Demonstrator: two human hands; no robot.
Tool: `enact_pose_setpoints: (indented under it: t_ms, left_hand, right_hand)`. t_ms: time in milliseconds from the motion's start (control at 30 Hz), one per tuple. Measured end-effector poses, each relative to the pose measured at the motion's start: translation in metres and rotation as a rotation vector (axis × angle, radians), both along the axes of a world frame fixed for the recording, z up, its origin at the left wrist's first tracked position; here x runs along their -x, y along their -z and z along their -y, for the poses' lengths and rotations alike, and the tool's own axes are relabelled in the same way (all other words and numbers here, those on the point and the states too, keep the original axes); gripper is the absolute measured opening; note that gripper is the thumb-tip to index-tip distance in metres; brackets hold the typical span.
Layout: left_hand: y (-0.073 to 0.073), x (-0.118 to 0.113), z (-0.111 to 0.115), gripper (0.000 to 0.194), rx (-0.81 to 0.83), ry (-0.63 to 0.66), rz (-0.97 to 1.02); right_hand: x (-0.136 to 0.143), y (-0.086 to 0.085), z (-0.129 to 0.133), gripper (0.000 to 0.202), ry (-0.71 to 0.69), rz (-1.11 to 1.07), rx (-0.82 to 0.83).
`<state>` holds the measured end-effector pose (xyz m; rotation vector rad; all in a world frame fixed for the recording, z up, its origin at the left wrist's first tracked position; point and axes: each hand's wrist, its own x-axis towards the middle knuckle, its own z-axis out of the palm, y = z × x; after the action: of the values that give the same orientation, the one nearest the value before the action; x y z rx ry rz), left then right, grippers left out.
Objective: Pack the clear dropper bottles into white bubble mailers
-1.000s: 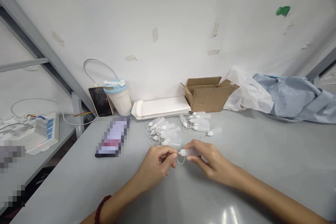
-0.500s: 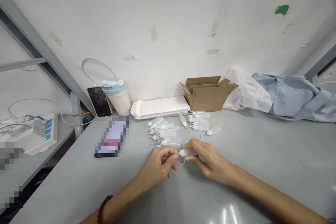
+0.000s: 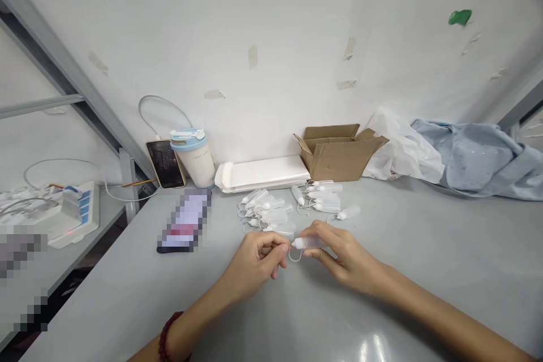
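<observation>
Mid-desk, right hand (image 3: 343, 251) pinching bottle (image 3: 309, 242), left hand (image 3: 254, 263) fingertips clamped on its cap; finished bottles (image 3: 292, 206) piled behind, toward the back edge

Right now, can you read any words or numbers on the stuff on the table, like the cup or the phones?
No text can be read for sure.
Cup: faint grey print on its side, too small and blurred to read.
Propped phone: dark screen, nothing legible.
Flat phone: screen is pixelated, unreadable.
Cardboard box: no print visible.
Small bottle in the right hand, left hand at its tip: no label visible.
</observation>
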<state>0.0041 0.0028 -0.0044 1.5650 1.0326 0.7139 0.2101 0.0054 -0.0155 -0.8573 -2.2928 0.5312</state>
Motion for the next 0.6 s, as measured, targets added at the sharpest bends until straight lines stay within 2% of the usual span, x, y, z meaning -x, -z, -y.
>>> enact_pose_setpoints:
  t_ms: [233,433,533,600]
  left_hand:
    - [0.008,0.0,0.002,0.021,0.017,0.026,-0.01]
    - [0.003,0.002,-0.006,0.022,0.01,0.018,-0.015]
    - [0.001,0.01,-0.018,0.022,-0.061,-0.073,0.019]
    - [0.002,0.019,-0.028,0.022,-0.112,-0.203,0.051]
  right_hand:
    - [0.003,0.009,0.001,0.015,-0.019,0.005,0.044]
    - [0.003,0.008,0.001,0.017,-0.015,0.035,0.073]
    - [0.002,0.005,-0.001,0.03,0.011,0.085,0.067]
    - [0.0,0.004,-0.006,0.041,0.06,0.121,0.007]
